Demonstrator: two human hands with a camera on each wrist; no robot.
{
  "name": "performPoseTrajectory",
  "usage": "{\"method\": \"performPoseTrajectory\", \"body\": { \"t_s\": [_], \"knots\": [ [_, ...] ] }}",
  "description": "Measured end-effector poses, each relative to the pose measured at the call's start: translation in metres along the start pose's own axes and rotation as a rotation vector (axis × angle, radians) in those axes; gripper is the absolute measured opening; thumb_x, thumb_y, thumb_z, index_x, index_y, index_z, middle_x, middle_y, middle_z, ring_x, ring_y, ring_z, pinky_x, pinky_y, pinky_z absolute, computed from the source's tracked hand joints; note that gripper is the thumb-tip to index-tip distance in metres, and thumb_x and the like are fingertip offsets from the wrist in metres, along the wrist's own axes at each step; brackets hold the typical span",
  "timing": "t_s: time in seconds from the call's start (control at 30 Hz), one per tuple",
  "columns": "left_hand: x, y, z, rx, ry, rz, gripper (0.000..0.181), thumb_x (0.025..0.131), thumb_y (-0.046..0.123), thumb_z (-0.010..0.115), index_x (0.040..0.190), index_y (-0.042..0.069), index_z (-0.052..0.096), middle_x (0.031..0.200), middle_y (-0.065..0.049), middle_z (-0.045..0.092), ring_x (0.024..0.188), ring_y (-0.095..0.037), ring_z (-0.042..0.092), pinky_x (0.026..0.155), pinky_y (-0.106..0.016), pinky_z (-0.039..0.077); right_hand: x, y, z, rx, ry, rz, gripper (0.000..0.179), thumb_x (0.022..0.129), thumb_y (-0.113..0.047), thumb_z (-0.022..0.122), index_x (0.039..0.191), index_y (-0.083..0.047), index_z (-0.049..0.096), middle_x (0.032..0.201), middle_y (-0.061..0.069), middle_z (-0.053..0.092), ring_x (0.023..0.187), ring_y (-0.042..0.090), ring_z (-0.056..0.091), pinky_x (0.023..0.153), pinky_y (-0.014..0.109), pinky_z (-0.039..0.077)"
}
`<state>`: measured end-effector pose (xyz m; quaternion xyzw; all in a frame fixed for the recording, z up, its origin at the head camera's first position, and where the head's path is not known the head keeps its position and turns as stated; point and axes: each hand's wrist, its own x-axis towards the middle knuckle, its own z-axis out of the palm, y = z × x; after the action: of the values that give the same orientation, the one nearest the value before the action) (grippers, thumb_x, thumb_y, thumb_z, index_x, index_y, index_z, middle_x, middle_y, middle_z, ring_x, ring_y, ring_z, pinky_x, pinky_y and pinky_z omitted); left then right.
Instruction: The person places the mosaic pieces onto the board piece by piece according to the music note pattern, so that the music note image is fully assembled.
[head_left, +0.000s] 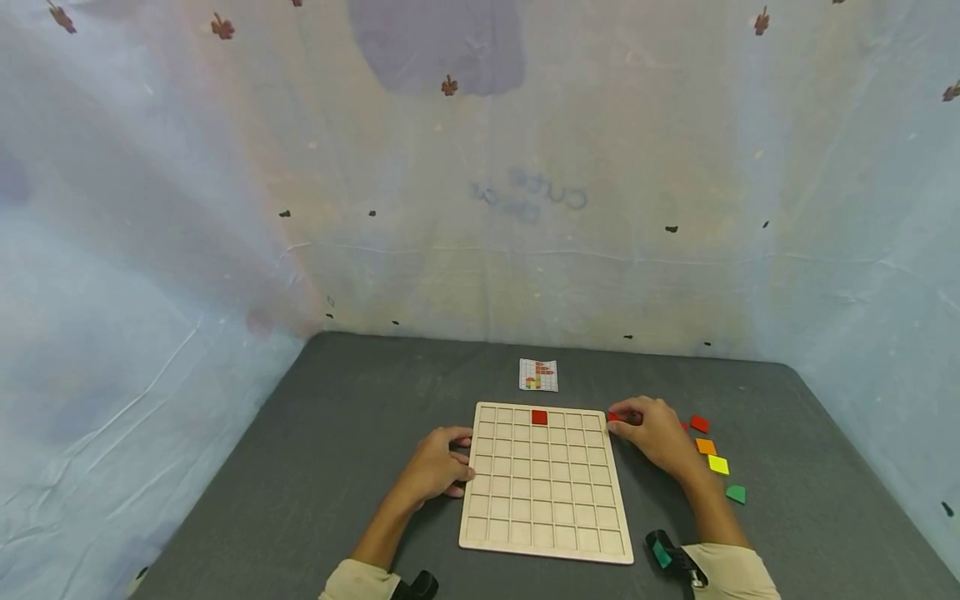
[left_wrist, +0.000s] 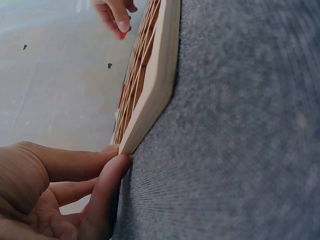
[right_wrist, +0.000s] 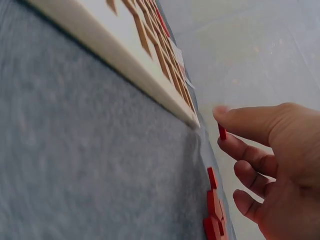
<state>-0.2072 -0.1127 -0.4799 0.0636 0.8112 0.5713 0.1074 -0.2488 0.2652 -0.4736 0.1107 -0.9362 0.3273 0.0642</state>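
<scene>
A pale wooden grid board lies flat on the table, with one red square tile in a cell of its far row. At the board's left side, my left hand pinches the edge between thumb and finger, which the left wrist view shows close up. My right hand holds a small red tile between thumb and fingertip, just beyond the board's far right corner. The other fingers of that hand are loosely bent. Most of the held tile is hidden by the fingers in the head view.
Right of the right hand lie loose tiles: red, orange, yellow and green. A small printed card with a coloured grid picture lies behind the board. Light sheeting hangs around the dark table.
</scene>
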Motion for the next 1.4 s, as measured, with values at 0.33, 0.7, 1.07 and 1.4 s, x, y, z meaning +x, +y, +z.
{"method": "performPoseTrajectory", "body": {
  "t_s": [0.33, 0.7, 1.07, 1.4],
  "knots": [
    [-0.001, -0.001, 0.0, 0.004, -0.004, 0.005, 0.067, 0.082, -0.011, 0.077, 0.145, -0.007, 0.057, 0.134, -0.021, 0.06, 0.1, -0.024, 0.069, 0.057, -0.036, 0.064, 0.005, -0.014, 0.01, 0.001, -0.025, -0.015, 0.021, 0.095, -0.019, 0.081, 0.113, -0.008, 0.08, 0.109, 0.009, 0.071, 0.092, 0.021, 0.054, 0.078, 0.037, 0.046],
    [0.0, -0.002, 0.001, 0.014, 0.003, 0.014, 0.068, 0.081, -0.012, 0.076, 0.146, -0.007, 0.057, 0.133, -0.022, 0.06, 0.101, -0.026, 0.068, 0.057, -0.036, 0.064, 0.011, -0.026, 0.015, 0.046, -0.074, -0.043, 0.022, 0.095, -0.017, 0.08, 0.114, -0.006, 0.079, 0.095, 0.002, 0.065, 0.082, 0.017, 0.052, 0.068, 0.031, 0.044],
    [-0.001, -0.002, 0.001, 0.013, 0.01, 0.012, 0.067, 0.081, -0.012, 0.077, 0.145, -0.007, 0.058, 0.133, -0.021, 0.06, 0.1, -0.025, 0.067, 0.057, -0.036, 0.064, 0.023, -0.039, 0.022, 0.033, -0.095, -0.086, 0.019, 0.096, -0.017, 0.08, 0.113, -0.009, 0.08, 0.101, 0.003, 0.069, 0.086, 0.017, 0.055, 0.074, 0.036, 0.048],
    [-0.001, -0.002, 0.001, 0.011, 0.008, 0.005, 0.067, 0.082, -0.011, 0.076, 0.146, -0.005, 0.058, 0.133, -0.02, 0.06, 0.101, -0.025, 0.066, 0.057, -0.036, 0.064, 0.031, -0.048, 0.033, 0.056, -0.138, -0.089, 0.018, 0.095, -0.015, 0.08, 0.112, -0.007, 0.08, 0.098, 0.003, 0.068, 0.086, 0.018, 0.057, 0.073, 0.035, 0.05]
  ]
}}
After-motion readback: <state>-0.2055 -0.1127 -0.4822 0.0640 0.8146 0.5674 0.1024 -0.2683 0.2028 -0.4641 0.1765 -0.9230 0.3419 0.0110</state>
